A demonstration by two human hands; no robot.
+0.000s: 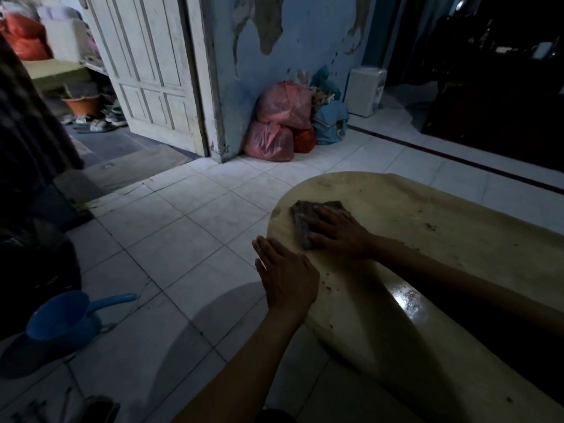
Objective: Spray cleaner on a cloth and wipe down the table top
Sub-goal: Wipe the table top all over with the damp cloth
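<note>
On the cream counter (pixel 442 239), near its rounded end, the right hand (pixel 335 232) lies flat, fingers spread, pressing the grey cloth (pixel 300 218). Beside it, at the counter's edge, the left hand (pixel 287 276) rests palm-down, grip open, empty. Left of the counter, a blue scoop (pixel 61 315) sits on the floor; its contents are unclear.

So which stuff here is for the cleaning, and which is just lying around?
For the job: cloth, table top, right hand, left hand.

Lying about: blue dipper, pink bags, blue bag, shoes.
</note>
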